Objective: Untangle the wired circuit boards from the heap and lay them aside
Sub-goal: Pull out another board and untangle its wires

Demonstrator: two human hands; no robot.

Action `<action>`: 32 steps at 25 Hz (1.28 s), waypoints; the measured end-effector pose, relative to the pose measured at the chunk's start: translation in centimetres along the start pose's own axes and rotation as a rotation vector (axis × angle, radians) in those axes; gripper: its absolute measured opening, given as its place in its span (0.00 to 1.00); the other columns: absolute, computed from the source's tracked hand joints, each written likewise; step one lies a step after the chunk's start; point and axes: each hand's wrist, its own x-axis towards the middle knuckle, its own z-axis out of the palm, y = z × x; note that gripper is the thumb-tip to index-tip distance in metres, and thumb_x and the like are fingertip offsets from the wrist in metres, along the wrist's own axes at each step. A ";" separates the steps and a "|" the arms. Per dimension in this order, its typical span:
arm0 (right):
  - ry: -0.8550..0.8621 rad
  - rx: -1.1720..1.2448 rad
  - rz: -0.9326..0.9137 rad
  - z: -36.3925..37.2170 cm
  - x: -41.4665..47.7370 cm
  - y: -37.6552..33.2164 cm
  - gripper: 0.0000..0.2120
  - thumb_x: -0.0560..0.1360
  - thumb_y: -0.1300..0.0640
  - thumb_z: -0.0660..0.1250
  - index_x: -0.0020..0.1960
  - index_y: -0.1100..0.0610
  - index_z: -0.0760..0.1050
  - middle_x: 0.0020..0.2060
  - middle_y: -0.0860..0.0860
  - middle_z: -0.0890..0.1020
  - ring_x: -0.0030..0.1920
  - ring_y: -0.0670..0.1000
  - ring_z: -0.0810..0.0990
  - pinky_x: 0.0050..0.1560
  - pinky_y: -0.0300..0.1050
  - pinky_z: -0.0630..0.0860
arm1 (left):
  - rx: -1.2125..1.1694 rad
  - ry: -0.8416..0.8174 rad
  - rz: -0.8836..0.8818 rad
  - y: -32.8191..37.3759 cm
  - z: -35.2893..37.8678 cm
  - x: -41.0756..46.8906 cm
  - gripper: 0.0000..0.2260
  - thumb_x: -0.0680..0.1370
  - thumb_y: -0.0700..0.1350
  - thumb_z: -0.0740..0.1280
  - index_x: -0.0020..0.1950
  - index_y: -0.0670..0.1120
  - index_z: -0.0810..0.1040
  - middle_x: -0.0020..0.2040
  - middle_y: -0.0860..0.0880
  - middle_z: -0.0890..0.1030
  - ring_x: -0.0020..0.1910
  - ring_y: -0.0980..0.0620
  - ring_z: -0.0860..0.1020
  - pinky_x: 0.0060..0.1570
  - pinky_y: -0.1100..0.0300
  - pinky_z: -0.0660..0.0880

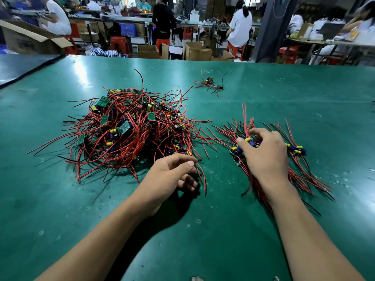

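Our left hand (pixel 172 175) pinches a red wire (pixel 203 179) at the edge of the heap (pixel 129 126). Our right hand (pixel 263 157) grips a board (pixel 251 141) atop the sorted bundle (pixel 296 149) beside it

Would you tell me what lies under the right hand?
The right hand grips a board in the sorted row; red wires fan out around it. Boards beneath the palm are covered.

Left hand (pixel 170 173), right hand (pixel 263 157), forearms (pixel 316 236) — bare; nails seemingly short.
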 end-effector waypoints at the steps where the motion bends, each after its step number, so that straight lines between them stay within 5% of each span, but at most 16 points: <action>1: -0.003 -0.086 -0.028 0.2 -0.1 0.1 0.24 0.71 0.43 0.75 0.63 0.53 0.80 0.55 0.55 0.77 0.59 0.59 0.74 0.60 0.50 0.70 | 0.006 -0.002 0.001 0.0 0.0 0.0 0.06 0.80 0.36 0.64 0.54 0.36 0.79 0.40 0.44 0.80 0.30 0.49 0.79 0.29 0.61 0.77; 4: -0.146 -0.285 -0.065 1.2 -0.6 0.1 0.38 0.67 0.34 0.75 0.72 0.47 0.72 0.67 0.54 0.70 0.70 0.58 0.64 0.70 0.57 0.61 | 0.010 -0.011 0.004 0.0 0.1 0.0 0.06 0.81 0.36 0.63 0.53 0.36 0.79 0.39 0.44 0.81 0.30 0.49 0.79 0.29 0.61 0.77; 7: -0.281 -0.335 -0.021 1.8 -0.7 0.7 0.37 0.69 0.32 0.71 0.74 0.44 0.69 0.74 0.52 0.65 0.76 0.55 0.56 0.74 0.59 0.56 | 0.017 -0.016 0.002 0.0 0.1 -0.1 0.06 0.80 0.36 0.63 0.53 0.35 0.79 0.40 0.42 0.80 0.31 0.48 0.79 0.30 0.60 0.78; 11: -0.169 -0.270 -0.097 1.9 -0.6 1.0 0.23 0.73 0.45 0.72 0.66 0.48 0.77 0.67 0.52 0.73 0.70 0.57 0.65 0.69 0.55 0.66 | 0.034 -0.013 0.013 -0.2 0.0 -0.1 0.06 0.80 0.36 0.64 0.53 0.36 0.79 0.41 0.42 0.81 0.31 0.48 0.79 0.31 0.60 0.78; 17: 0.025 -0.051 -0.047 1.3 0.0 0.8 0.17 0.69 0.61 0.72 0.58 0.55 0.81 0.61 0.54 0.77 0.56 0.56 0.78 0.55 0.44 0.71 | 0.051 -0.030 0.023 -0.3 0.0 0.0 0.06 0.80 0.35 0.63 0.53 0.35 0.79 0.39 0.42 0.81 0.31 0.49 0.79 0.31 0.60 0.78; 23: 0.073 0.072 0.005 -0.2 1.1 1.4 0.19 0.71 0.67 0.69 0.61 0.59 0.81 0.65 0.59 0.77 0.66 0.56 0.74 0.66 0.36 0.61 | 0.063 -0.046 0.026 -0.3 -0.1 -0.1 0.06 0.81 0.36 0.63 0.53 0.36 0.80 0.39 0.43 0.82 0.32 0.49 0.80 0.31 0.61 0.77; 27: -0.024 0.043 0.036 -1.5 1.7 1.4 0.24 0.73 0.65 0.67 0.68 0.56 0.78 0.73 0.60 0.70 0.74 0.56 0.67 0.74 0.45 0.59 | 0.079 -0.053 0.034 -0.4 -0.1 -0.1 0.07 0.81 0.35 0.63 0.53 0.36 0.80 0.38 0.44 0.82 0.33 0.49 0.80 0.32 0.60 0.77; 32: -0.067 -0.328 -0.051 -1.1 0.6 0.5 0.26 0.72 0.46 0.74 0.70 0.46 0.76 0.78 0.57 0.62 0.80 0.57 0.53 0.78 0.58 0.46 | 0.097 -0.050 0.036 -0.6 -0.1 0.1 0.06 0.80 0.36 0.64 0.52 0.37 0.81 0.36 0.46 0.82 0.32 0.49 0.80 0.31 0.61 0.77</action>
